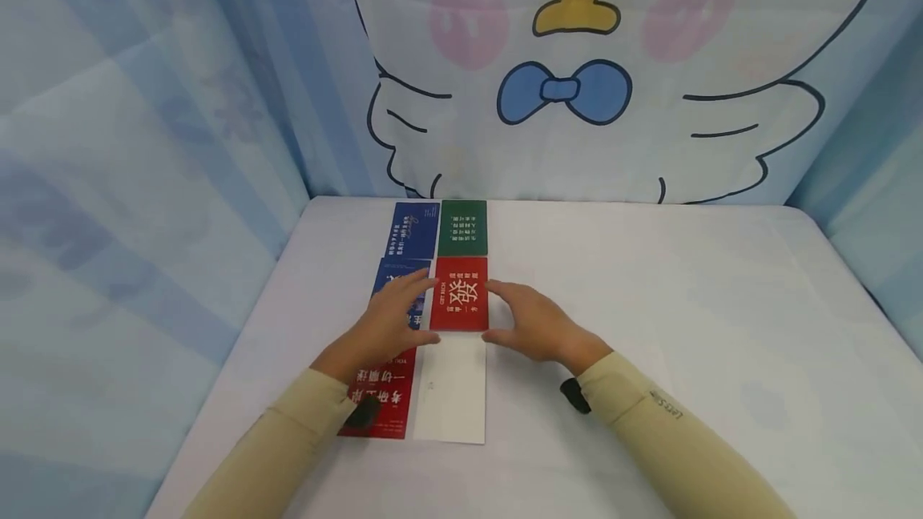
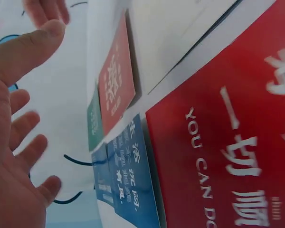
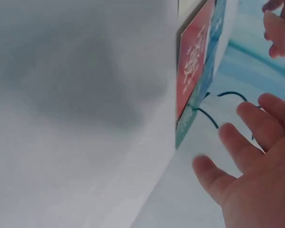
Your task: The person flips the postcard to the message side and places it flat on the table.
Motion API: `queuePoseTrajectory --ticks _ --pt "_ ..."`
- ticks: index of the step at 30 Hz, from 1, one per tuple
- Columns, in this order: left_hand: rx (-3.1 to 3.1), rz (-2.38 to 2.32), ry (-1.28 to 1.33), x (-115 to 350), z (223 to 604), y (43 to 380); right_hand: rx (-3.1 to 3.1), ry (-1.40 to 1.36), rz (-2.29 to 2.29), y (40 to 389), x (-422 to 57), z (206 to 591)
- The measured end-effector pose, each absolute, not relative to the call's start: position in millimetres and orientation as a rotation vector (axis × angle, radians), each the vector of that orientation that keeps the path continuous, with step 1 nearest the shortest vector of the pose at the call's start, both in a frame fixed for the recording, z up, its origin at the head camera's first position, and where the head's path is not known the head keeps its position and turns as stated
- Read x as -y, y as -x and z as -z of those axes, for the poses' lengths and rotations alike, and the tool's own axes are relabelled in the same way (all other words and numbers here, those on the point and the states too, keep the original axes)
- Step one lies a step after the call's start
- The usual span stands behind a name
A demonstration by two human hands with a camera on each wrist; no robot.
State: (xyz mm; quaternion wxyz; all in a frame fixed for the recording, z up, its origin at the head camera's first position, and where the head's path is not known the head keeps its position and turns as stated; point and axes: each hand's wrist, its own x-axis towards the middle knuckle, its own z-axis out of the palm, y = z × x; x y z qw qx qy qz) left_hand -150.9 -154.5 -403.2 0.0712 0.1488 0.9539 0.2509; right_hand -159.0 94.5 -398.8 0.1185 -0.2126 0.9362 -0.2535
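Observation:
A small red card [image 1: 460, 295] with white characters lies flat on the table between the two hands. My left hand [image 1: 385, 319] hovers at its left side, fingers loosely spread and holding nothing, and hides part of a blue card [image 1: 389, 269]. On the other side, my right hand [image 1: 537, 323] faces it with thumb and fingers apart, also holding nothing. In both wrist views the fingers are raised off the cards. A green card [image 1: 463, 228] sits just beyond the red one, and a plain white card [image 1: 450, 391] lies on the near side.
Another blue card [image 1: 413, 229] lies at the far left, beside the green one. A larger red card [image 2: 194, 142] is partly under the left forearm in the head view. The white table [image 1: 685, 327] extends to the right, with a cartoon-printed curtain [image 1: 562, 150] behind it.

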Motion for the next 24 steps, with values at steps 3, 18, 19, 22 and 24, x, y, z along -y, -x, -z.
queuePoseTrajectory --ticks 3,18,19,22,24 --pt "-2.837 -0.745 -0.445 150 404 166 -2.759 0.653 0.729 170 -92 402" --pt "-2.704 -0.780 -0.239 149 432 190 -2.654 0.475 0.810 193 -77 428" --pt "-2.706 -0.762 -0.243 149 433 190 -2.649 0.472 0.810 193 -75 429" --pt "-2.719 -0.711 -0.257 149 434 192 -2.650 0.463 0.805 196 -72 432" --pt "-2.723 -0.685 -0.264 148 435 193 -2.666 0.449 0.797 197 -71 434"
